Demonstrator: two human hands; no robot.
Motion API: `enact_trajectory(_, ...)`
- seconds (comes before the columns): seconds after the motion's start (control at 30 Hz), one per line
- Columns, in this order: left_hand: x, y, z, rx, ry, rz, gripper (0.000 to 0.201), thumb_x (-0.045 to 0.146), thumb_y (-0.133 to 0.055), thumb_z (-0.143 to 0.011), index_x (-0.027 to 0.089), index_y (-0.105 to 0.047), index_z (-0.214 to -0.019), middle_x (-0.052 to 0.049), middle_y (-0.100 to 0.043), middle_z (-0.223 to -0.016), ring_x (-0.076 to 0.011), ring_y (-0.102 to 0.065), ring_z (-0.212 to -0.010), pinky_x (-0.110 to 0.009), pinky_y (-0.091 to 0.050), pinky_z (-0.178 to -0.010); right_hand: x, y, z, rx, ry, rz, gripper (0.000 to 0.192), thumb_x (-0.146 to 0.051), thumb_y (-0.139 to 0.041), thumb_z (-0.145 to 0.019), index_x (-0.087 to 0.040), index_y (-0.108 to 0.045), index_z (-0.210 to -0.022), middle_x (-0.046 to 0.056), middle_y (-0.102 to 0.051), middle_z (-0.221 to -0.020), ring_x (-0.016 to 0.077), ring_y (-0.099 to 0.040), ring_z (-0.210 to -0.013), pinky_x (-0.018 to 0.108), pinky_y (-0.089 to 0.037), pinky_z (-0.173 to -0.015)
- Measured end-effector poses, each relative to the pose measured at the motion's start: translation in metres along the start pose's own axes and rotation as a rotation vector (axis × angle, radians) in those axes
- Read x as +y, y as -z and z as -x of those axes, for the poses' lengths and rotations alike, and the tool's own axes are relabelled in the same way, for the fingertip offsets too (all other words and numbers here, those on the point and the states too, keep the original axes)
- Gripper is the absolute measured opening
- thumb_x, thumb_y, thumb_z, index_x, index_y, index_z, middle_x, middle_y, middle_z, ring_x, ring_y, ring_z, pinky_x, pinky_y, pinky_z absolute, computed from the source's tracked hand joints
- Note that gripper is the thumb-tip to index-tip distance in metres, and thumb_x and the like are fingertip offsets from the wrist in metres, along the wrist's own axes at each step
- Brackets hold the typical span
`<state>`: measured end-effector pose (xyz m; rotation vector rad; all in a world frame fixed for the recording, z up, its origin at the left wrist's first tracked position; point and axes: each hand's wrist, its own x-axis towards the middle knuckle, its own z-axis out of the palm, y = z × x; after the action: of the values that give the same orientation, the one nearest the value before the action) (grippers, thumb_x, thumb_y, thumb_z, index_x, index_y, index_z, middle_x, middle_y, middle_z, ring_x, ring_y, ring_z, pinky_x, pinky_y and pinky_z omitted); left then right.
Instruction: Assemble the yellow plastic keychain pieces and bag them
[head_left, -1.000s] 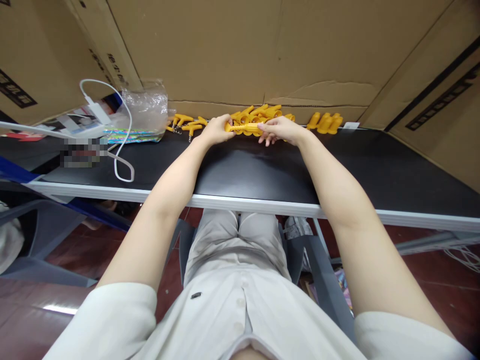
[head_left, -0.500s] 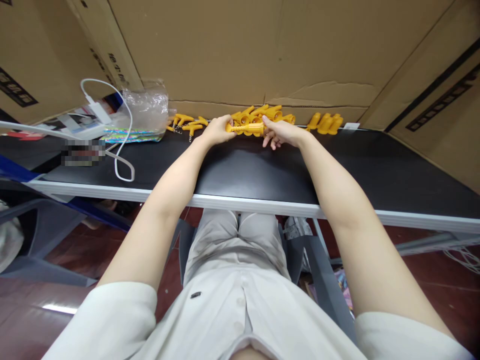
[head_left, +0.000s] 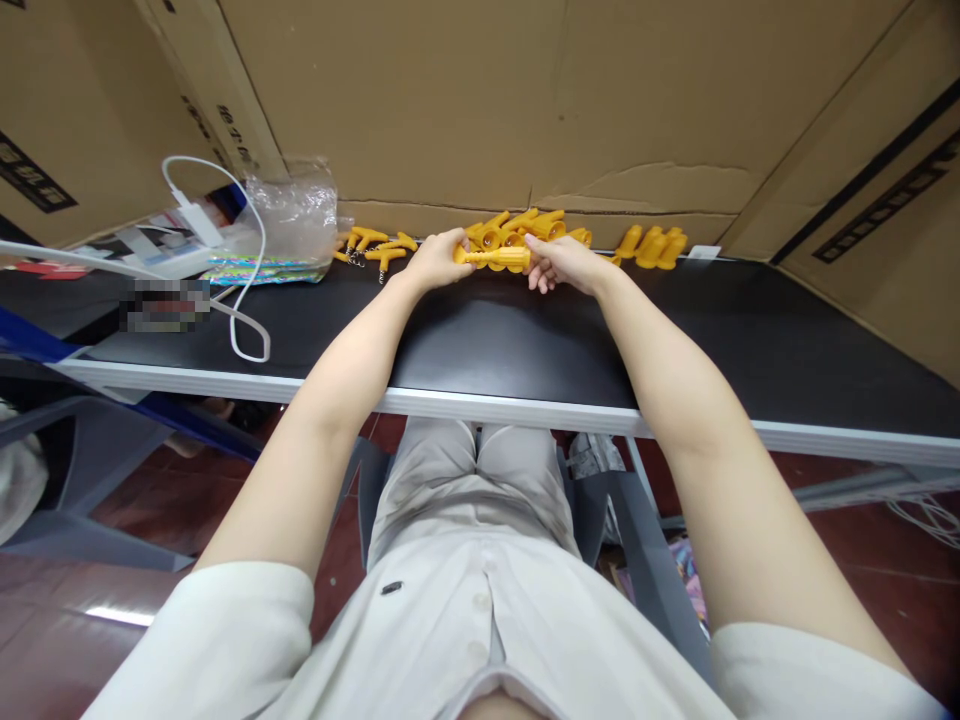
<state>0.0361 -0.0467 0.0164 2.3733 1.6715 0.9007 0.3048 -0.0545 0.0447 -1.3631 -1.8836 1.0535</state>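
My left hand (head_left: 441, 258) is closed on the left end of a yellow plastic corkscrew part (head_left: 504, 260), which lies level above the black table. Its left half is thin and ridged, its right half thicker. My right hand (head_left: 559, 264) grips the right end between thumb and forefinger, the other fingers loosely curled. My fingers hide both ends. Right behind the hands lies a heap of yellow hollow pieces (head_left: 525, 225). Left of my left hand are several yellow T-handles with metal spirals (head_left: 385, 257).
Several yellow bell-shaped pieces (head_left: 660, 247) stand at the back right beside a small white card (head_left: 704, 252). At left are a clear plastic bag (head_left: 294, 215), a white cable (head_left: 262, 245) and papers. Cardboard (head_left: 465, 100) walls in the black table (head_left: 510, 345), which has a metal front edge (head_left: 510, 404).
The fingers of my right hand have curled in slightly at the right end of the yellow part. My left hand and the part have hardly moved.
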Motion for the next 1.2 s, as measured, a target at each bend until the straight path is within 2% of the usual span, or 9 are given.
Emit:
enact_trajectory(0.13,0.002,0.001,0.001,-0.005,0.007,0.000,0.032,0.031,-0.075,-0.084,0.021,-0.071,-0.114,-0.006,-0.075,-0.103,-0.0328,-0.072,-0.111,-0.044,-0.055,-0.106,0.010,0.000,-0.011,-0.001,0.021,0.016,0.080,-0.096,-0.054,-0.100,-0.020,-0.077,-0.100,0.007,-0.067,-0.063,0.0226,-0.069,-0.059,0.037,-0.063,-0.063)
enact_trajectory(0.3,0.002,0.002,0.001,-0.004,0.002,0.019,0.033,0.031,-0.075,-0.083,0.021,-0.072,-0.114,-0.006,-0.075,-0.104,-0.0339,-0.072,-0.114,-0.045,-0.055,-0.108,0.012,-0.003,-0.015,0.032,-0.008,0.034,0.090,-0.103,-0.049,-0.096,-0.019,-0.080,-0.104,0.009,-0.066,-0.064,0.0264,-0.073,-0.065,0.042,-0.067,-0.067)
enact_trajectory(0.63,0.002,0.004,0.001,-0.011,0.001,0.006,0.036,0.037,-0.075,-0.084,0.021,-0.072,-0.116,-0.007,-0.076,-0.107,-0.0340,-0.071,-0.115,-0.044,-0.054,-0.108,0.008,-0.007,-0.012,0.044,-0.036,0.030,0.088,-0.101,-0.045,-0.099,-0.020,-0.077,-0.092,0.007,-0.059,-0.056,0.0232,-0.064,-0.055,0.041,-0.064,-0.063)
enact_trajectory(0.73,0.004,0.005,0.002,-0.022,0.007,0.003,0.037,0.038,-0.076,-0.084,0.021,-0.072,-0.117,-0.008,-0.077,-0.110,-0.0337,-0.071,-0.115,-0.044,-0.054,-0.109,0.005,-0.008,-0.009,0.062,-0.085,0.042,0.088,-0.100,-0.043,-0.101,-0.020,-0.078,-0.094,0.008,-0.061,-0.059,0.0230,-0.066,-0.056,0.040,-0.064,-0.063)
enact_trajectory(0.9,0.006,0.007,0.004,-0.026,0.011,0.018,0.037,0.038,-0.077,-0.084,0.022,-0.073,-0.117,-0.008,-0.077,-0.111,-0.0345,-0.070,-0.118,-0.045,-0.053,-0.111,0.005,-0.008,-0.009,0.046,-0.035,0.040,0.092,-0.106,-0.049,-0.092,-0.020,-0.080,-0.101,0.009,-0.066,-0.064,0.0248,-0.070,-0.060,0.041,-0.065,-0.065)
enact_trajectory(1.03,0.006,0.007,0.004,-0.030,0.017,0.043,0.038,0.038,-0.078,-0.083,0.022,-0.073,-0.117,-0.008,-0.076,-0.109,-0.0360,-0.069,-0.122,-0.046,-0.052,-0.113,0.003,-0.007,-0.006,0.028,-0.054,0.057,0.092,-0.105,-0.046,-0.094,-0.020,-0.079,-0.100,0.011,-0.069,-0.068,0.0279,-0.075,-0.068,0.043,-0.066,-0.072)
enact_trajectory(1.13,0.008,0.008,0.004,-0.035,0.026,0.041,0.038,0.037,-0.079,-0.084,0.022,-0.073,-0.118,-0.008,-0.076,-0.109,-0.0365,-0.069,-0.123,-0.045,-0.052,-0.114,-0.002,-0.004,-0.001,-0.018,-0.103,0.059,0.091,-0.103,-0.040,-0.098,-0.020,-0.076,-0.092,0.010,-0.066,-0.065,0.0242,-0.072,-0.063,0.039,-0.063,-0.069)
enact_trajectory(1.2,0.008,0.008,0.005,-0.032,0.031,0.039,0.038,0.036,-0.079,-0.084,0.022,-0.073,-0.119,-0.008,-0.076,-0.110,-0.0365,-0.069,-0.123,-0.045,-0.052,-0.113,-0.005,-0.001,0.003,-0.062,-0.118,0.042,0.087,-0.101,-0.042,-0.099,-0.020,-0.073,-0.089,0.009,-0.065,-0.064,0.0202,-0.066,-0.056,0.034,-0.059,-0.062)
